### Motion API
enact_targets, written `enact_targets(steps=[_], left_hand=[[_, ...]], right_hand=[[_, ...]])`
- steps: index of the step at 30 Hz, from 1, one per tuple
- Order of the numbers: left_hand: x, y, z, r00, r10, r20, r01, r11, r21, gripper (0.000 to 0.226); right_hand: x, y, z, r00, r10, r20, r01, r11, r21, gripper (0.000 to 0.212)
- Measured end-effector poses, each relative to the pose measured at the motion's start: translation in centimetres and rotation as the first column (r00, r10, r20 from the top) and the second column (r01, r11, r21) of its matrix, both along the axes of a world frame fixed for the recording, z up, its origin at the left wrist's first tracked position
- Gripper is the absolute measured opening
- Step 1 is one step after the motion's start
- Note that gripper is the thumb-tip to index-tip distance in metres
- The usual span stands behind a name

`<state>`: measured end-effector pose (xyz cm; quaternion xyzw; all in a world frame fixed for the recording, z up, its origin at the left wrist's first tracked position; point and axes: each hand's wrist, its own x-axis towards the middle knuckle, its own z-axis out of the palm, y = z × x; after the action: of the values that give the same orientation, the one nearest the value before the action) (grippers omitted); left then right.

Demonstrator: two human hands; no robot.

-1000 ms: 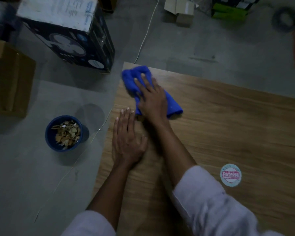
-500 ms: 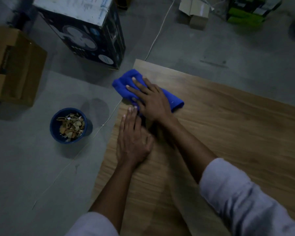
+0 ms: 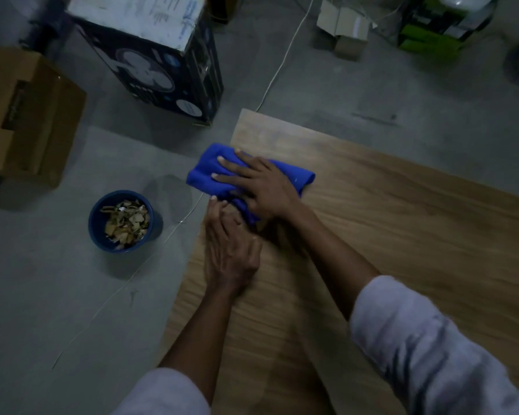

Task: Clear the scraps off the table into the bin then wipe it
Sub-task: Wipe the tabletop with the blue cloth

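The person's right hand lies palm-down on a folded bright blue cloth, fingers spread and straight, pressing it onto the light brown wood-grain table. It is released rather than grasping. The cloth sits at the table's left edge near the far corner, and its left end hangs past the edge over the grey concrete floor.

The left hand rests flat on the tabletop just behind the cloth, fingers loosely extended and holding nothing, its fingertips touching the cloth's near side.

On the floor left of the table stands a round dark blue bin holding pale brown scraps. A thin white cable runs across the floor beside it. Farther off stand a dark printed fan carton and a brown cardboard box.
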<state>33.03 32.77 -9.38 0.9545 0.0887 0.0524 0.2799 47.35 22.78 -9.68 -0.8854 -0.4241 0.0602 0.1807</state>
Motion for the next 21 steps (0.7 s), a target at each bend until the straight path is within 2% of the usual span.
enact_targets(steps=[1, 3, 4, 6, 7, 8, 9, 10, 12, 13, 14, 15, 17, 21], left_hand=[[0.0, 0.0, 0.0, 1.0, -0.014, 0.008, 0.014, 1.0, -0.004, 0.053], [0.0, -0.2, 0.0, 0.999, -0.041, 0.016, 0.042, 0.999, -0.027, 0.044], [0.0, -0.3, 0.1, 0.999, -0.043, 0.021, 0.044, 0.998, -0.037, 0.043], [0.0, -0.2, 0.1, 0.999, -0.032, 0.034, 0.034, 0.998, -0.052, 0.041], [0.0, -0.2, 0.1, 0.999, -0.032, 0.044, 0.035, 0.997, -0.064, 0.04], [0.0, -0.1, 0.1, 0.998, -0.037, 0.055, 0.042, 0.995, -0.087, 0.038], [0.0, 0.0, 0.0, 0.997, -0.037, 0.068, 0.045, 0.992, -0.122, 0.037], [-0.1, 0.1, 0.0, 0.997, -0.023, 0.08, 0.036, 0.986, -0.166, 0.036], [-0.2, 0.4, -0.1, 0.996, 0.039, 0.085, -0.018, 0.973, -0.23, 0.044], [-0.2, 0.5, -0.1, 0.995, 0.057, 0.078, -0.038, 0.972, -0.233, 0.049], [-0.2, 0.4, 0.0, 0.996, 0.06, 0.068, -0.043, 0.974, -0.223, 0.053], [-0.1, 0.2, 0.1, 0.997, 0.048, 0.061, -0.034, 0.977, -0.211, 0.054], [-0.1, -0.2, 0.1, 0.998, 0.01, 0.054, 0.001, 0.981, -0.194, 0.054], [-0.3, -0.3, 0.3, 0.999, 0.007, 0.053, 0.003, 0.982, -0.188, 0.056]], right_hand=[[1.1, -1.1, 0.1, 0.999, -0.042, -0.014, 0.042, 0.999, 0.001, 0.055], [3.0, -4.1, 0.0, 0.949, -0.314, -0.023, 0.314, 0.949, 0.006, 0.059], [3.5, -5.8, -0.2, 0.876, -0.482, -0.016, 0.482, 0.876, 0.012, 0.06], [2.2, -7.9, -0.4, 0.649, -0.76, -0.015, 0.76, 0.648, 0.051, 0.058], [0.6, -7.4, -0.3, 0.521, -0.853, -0.007, 0.852, 0.52, 0.069, 0.055], [-1.6, -6.2, -0.3, 0.434, -0.901, 0.001, 0.897, 0.433, 0.095, 0.052], [-4.1, -4.5, -0.3, 0.438, -0.899, 0.019, 0.892, 0.437, 0.117, 0.051], [-6.7, -2.7, -0.3, 0.538, -0.843, 0.027, 0.836, 0.537, 0.113, 0.054], [-11.1, -0.7, 0.1, 0.814, -0.58, -0.02, 0.581, 0.812, 0.058, 0.058], [-12.0, -1.1, 0.1, 0.895, -0.446, -0.028, 0.446, 0.894, 0.047, 0.057], [-11.5, -2.3, -0.1, 0.937, -0.349, -0.027, 0.35, 0.936, 0.046, 0.057], [-10.2, -3.7, -0.2, 0.953, -0.303, -0.021, 0.303, 0.952, 0.047, 0.059], [-6.8, -5.7, -0.4, 0.937, -0.348, -0.038, 0.349, 0.937, 0.018, 0.061], [0.6, -7.0, 0.2, 0.746, -0.665, -0.043, 0.666, 0.745, 0.032, 0.058]])
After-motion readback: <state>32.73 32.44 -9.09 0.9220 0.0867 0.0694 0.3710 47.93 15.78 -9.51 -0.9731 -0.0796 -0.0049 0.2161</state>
